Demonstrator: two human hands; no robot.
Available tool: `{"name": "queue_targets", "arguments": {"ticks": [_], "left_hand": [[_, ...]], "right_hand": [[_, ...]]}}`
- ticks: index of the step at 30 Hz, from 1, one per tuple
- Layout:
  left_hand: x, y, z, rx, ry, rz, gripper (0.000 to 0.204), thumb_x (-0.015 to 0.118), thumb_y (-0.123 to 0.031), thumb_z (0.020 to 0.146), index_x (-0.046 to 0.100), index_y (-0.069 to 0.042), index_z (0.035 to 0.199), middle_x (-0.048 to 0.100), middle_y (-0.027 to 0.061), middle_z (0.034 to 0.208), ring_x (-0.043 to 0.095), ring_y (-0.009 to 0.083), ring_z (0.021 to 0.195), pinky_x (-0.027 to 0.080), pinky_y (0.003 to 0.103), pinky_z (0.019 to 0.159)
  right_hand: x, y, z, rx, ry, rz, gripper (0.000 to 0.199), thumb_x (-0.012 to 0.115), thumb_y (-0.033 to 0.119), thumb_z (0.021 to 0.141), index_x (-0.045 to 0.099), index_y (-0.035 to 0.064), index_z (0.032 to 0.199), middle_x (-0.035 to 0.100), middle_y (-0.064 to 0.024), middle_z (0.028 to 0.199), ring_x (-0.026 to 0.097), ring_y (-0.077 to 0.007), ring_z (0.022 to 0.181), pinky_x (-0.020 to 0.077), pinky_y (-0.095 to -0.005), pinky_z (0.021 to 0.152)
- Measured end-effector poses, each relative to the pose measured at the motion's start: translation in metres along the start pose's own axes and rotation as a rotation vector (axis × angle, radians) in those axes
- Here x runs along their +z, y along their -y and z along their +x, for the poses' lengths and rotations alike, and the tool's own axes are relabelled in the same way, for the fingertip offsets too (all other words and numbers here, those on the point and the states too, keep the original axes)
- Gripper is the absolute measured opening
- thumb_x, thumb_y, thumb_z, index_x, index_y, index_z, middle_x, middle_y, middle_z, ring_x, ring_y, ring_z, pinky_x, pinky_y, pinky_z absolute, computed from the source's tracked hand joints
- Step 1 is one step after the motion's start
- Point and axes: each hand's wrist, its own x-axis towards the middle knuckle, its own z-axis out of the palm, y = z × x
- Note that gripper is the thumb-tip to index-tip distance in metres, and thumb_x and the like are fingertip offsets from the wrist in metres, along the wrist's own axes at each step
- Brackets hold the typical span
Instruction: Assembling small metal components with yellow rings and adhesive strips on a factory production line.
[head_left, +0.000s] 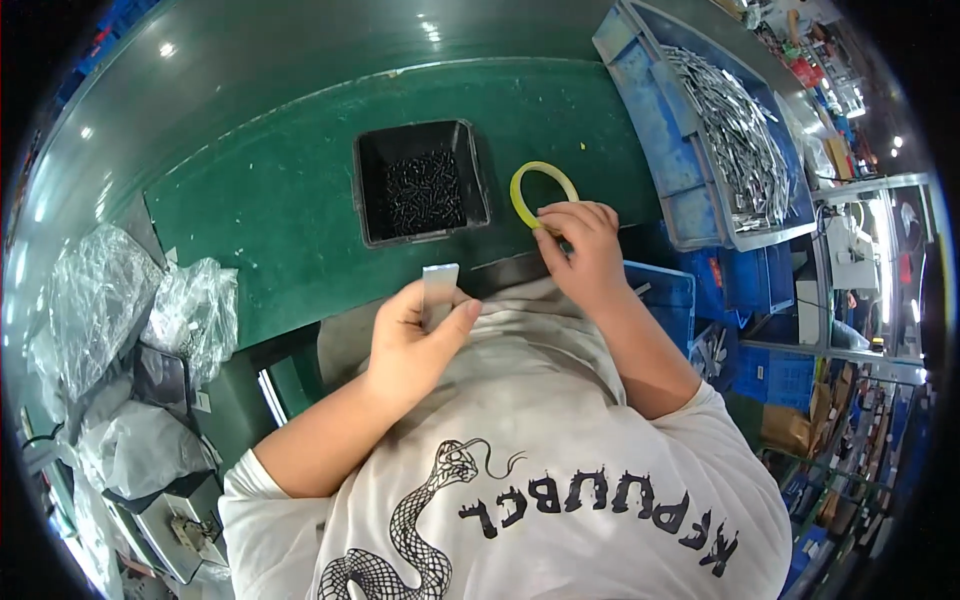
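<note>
Head view, left hand, strip part-hidden

Flat pale strip, handheld, thin yellow ring, to its right

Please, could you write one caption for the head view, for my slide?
Left hand holding a flat pale piece, right hand a yellow ring, near a black bin of small dark parts.
</note>
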Motion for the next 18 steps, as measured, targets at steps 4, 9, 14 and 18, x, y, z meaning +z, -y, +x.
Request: {"name": "queue_targets", "arguments": {"ticks": [4,9,14,18], "left_hand": [[-0.001,-0.002,0.006,0.080,-0.075,0.026,0.011,0.074,-0.003,0.089,0.066,-0.002,0.097,0.063,-0.0038,0.084,0.052,0.0030,0.072,0.044,0.020,0.064],[0.001,-0.005,0.005,0.070,-0.070,0.003,0.019,0.075,0.003,0.084,0.064,-0.002,0.100,0.061,-0.0018,0.081,0.052,0.0045,0.071,0.043,0.022,0.065],[-0.007,0.003,0.007,0.505,0.065,0.317,0.031,0.077,0.007,0.079,0.062,-0.003,0.104,0.058,-0.0001,0.080,0.052,0.0064,0.066,0.044,0.024,0.066],[0.000,0.000,0.008,0.573,0.030,0.243,0.036,0.076,0.012,0.076,0.061,-0.002,0.105,0.060,0.0018,0.083,0.053,0.0063,0.063,0.044,0.024,0.063]], "right_hand": [[-0.024,0.021,-0.011,-0.035,0.020,0.198,0.017,0.075,0.001,0.075,0.068,0.0047,0.090,0.070,-0.0091,0.098,0.065,-0.0270,0.090,0.0434,-0.0407,0.090],[-0.040,0.045,-0.020,-0.211,0.020,0.308,0.019,0.076,0.004,0.075,0.066,0.0050,0.091,0.069,-0.0097,0.099,0.064,-0.0251,0.085,0.0439,-0.0444,0.092],[-0.035,0.053,-0.024,-0.342,0.035,0.381,0.024,0.078,0.008,0.073,0.066,0.0080,0.093,0.069,-0.0051,0.103,0.063,-0.0228,0.084,0.0432,-0.0445,0.091],[-0.035,0.056,-0.026,-0.386,0.038,0.325,0.028,0.080,0.010,0.071,0.066,0.0092,0.095,0.068,-0.0028,0.106,0.063,-0.0207,0.084,0.0407,-0.0455,0.093]]}}
